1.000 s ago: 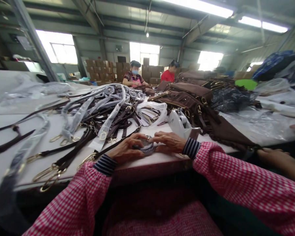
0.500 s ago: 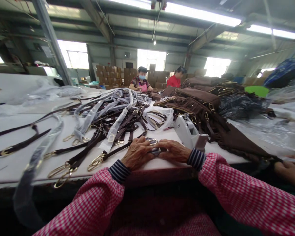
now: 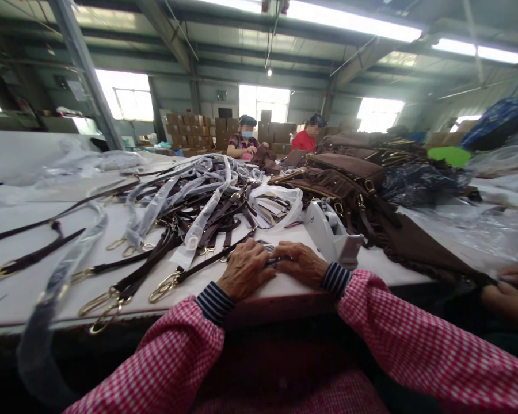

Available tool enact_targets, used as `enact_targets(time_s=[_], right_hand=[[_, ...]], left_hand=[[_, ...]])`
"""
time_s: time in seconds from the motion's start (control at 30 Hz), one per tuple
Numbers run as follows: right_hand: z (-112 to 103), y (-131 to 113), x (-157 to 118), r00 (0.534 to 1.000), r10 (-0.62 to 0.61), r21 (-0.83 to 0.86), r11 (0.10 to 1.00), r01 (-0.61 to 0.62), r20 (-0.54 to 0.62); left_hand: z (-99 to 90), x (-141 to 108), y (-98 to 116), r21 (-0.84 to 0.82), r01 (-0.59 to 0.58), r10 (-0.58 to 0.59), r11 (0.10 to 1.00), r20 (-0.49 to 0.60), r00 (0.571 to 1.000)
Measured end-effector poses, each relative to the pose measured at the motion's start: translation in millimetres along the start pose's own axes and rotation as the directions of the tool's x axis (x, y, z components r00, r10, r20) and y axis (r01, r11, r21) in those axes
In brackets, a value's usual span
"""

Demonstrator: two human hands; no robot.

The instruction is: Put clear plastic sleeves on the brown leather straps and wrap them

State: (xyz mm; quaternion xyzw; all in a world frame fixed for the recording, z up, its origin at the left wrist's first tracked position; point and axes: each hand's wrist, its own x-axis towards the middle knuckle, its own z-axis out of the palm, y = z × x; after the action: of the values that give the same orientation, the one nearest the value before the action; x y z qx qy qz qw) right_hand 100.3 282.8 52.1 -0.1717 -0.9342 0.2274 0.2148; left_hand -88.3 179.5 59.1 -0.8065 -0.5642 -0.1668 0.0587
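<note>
My left hand [image 3: 249,269] and my right hand [image 3: 300,263] are close together at the table's front edge. Their fingers curl over a plastic-wrapped strap [image 3: 269,260], mostly covered, with a bit of metal hardware showing between them. Just left of my left hand, a dark brown strap [image 3: 211,261] with a gold clasp [image 3: 166,286] lies on the white table [image 3: 142,287]. Behind my right hand stands a grey-white tape dispenser [image 3: 332,233]. A clear plastic bag holding flat pieces [image 3: 276,204] lies beyond my hands.
A heap of brown straps, many in plastic sleeves [image 3: 168,195], spreads over the left and centre. Brown bags [image 3: 354,178] pile up at the right. One sleeved strap [image 3: 47,322] hangs over the front edge. Another person's hand [image 3: 511,296] is at far right; two people sit opposite.
My hands have drawn slightly closer together over the wrapped strap, and less of its metal hardware shows. Across the table, one person has lifted some brown material. The view has shifted slightly.
</note>
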Motion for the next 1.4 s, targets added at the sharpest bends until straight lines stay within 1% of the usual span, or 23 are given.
enact_targets(time_s=[0.1, 0.13, 0.2, 0.27, 0.3, 0.33, 0.37, 0.4, 0.47, 0.53, 0.63, 0.7, 0.77, 0.83, 0.9, 0.97, 1.07, 1.13, 1.2, 1.3, 1.4], right_hand=[[-6.1, -1.1, -5.7, 1.0, 0.007, 0.002, 1.0, -0.007, 0.025], [-10.0, -1.1, -9.7, 1.0, 0.015, 0.007, 1.0, -0.015, 0.012], [-20.2, -1.3, -20.9, 0.994, 0.067, 0.021, 0.998, -0.066, -0.085], [-30.9, -3.1, -34.1, 0.965, 0.135, 0.015, 0.991, -0.134, -0.224], [-34.8, -5.4, -40.1, 0.95, 0.143, -0.011, 0.988, -0.152, -0.278], [-36.9, -8.6, -45.0, 0.943, 0.127, -0.061, 0.986, -0.153, -0.307], [-36.5, -12.9, -48.5, 0.946, 0.087, -0.135, 0.982, -0.135, -0.313], [-33.4, -17.8, -50.3, 0.955, 0.037, -0.223, 0.969, -0.106, -0.295], [-19.8, -27.8, -49.5, 0.976, -0.04, -0.388, 0.92, -0.048, -0.214], [-0.3, -35.0, -45.1, 0.989, -0.054, -0.5, 0.866, -0.022, -0.136], [25.0, -37.5, -39.4, 0.994, -0.036, -0.59, 0.807, -0.033, -0.105], [32.8, -35.9, -38.9, 0.993, -0.039, -0.61, 0.791, -0.037, -0.11], [33.9, -34.4, -39.8, 0.993, -0.046, -0.611, 0.791, -0.032, -0.11], [32.0, -33.8, -40.5, 0.993, -0.038, -0.603, 0.797, -0.035, -0.108], [30.2, -33.9, -39.9, 0.994, -0.017, -0.589, 0.807, -0.052, -0.111], [29.3, -33.8, -38.6, 0.994, 0.006, -0.571, 0.818, -0.069, -0.111], [27.1, -33.9, -38.6, 0.995, 0.033, -0.527, 0.846, -0.081, -0.099], [23.8, -35.2, -41.7, 0.994, 0.025, -0.467, 0.881, -0.07, -0.102], [18.4, -37.6, -46.3, 0.987, 0.003, -0.398, 0.915, -0.066, -0.158], [6.0, -40.7, -49.5, 0.955, -0.029, -0.31, 0.948, -0.066, -0.294], [-11.8, -37.7, -38.1, 0.931, -0.02, -0.181, 0.982, -0.05, -0.364]], left_hand=[[1.7, -1.0, 2.2, 0.028, -0.008, 0.008, 1.0, -0.01, 1.0], [1.8, -1.4, 1.8, 0.023, -0.009, 0.009, 1.0, -0.011, 1.0], [1.6, -1.6, 0.2, 0.015, -0.012, 0.012, 1.0, -0.013, 1.0], [1.4, -1.1, -1.2, 0.027, -0.01, 0.011, 1.0, -0.015, 1.0], [1.5, -0.9, -1.5, 0.038, -0.011, 0.011, 0.999, -0.016, 1.0], [1.8, -0.8, -1.6, 0.047, -0.014, 0.015, 0.999, -0.019, 1.0], [2.3, -0.9, -1.5, 0.053, -0.019, 0.02, 0.998, -0.023, 1.0], [3.0, -1.1, -1.2, 0.056, -0.026, 0.028, 0.998, -0.028, 0.999], [4.7, -2.4, -0.3, 0.06, -0.036, 0.039, 0.998, -0.036, 0.999], [6.2, -4.2, 0.8, 0.067, -0.039, 0.042, 0.997, -0.045, 0.998], [7.3, -6.9, 3.0, 0.101, -0.061, 0.065, 0.993, -0.038, 0.997], [7.5, -7.9, 4.8, 0.148, -0.099, 0.102, 0.984, -0.01, 0.995], [8.4, -8.1, 6.3, 0.187, -0.121, 0.12, 0.975, 0.014, 0.993], [10.9, -7.7, 6.6, 0.194, -0.096, 0.099, 0.976, -0.007, 0.995], [14.7, -7.2, 5.4, 0.164, -0.05, 0.061, 0.985, -0.064, 0.996], [18.2, -6.7, 3.2, 0.126, -0.03, 0.044, 0.992, -0.108, 0.993], [19.3, -6.9, -0.2, 0.077, -0.014, 0.023, 0.997, -0.123, 0.992], [16.8, -7.9, -1.7, 0.039, 0.013, -0.008, 0.999, -0.128, 0.992], [12.9, -9.0, -2.3, -0.009, 0.047, -0.048, 0.999, -0.133, 0.99], [7.3, -9.7, -2.2, -0.106, 0.089, -0.105, 0.99, -0.162, 0.981], [2.0, -9.5, -3.4, -0.274, 0.12, -0.186, 0.954, -0.231, 0.955]])
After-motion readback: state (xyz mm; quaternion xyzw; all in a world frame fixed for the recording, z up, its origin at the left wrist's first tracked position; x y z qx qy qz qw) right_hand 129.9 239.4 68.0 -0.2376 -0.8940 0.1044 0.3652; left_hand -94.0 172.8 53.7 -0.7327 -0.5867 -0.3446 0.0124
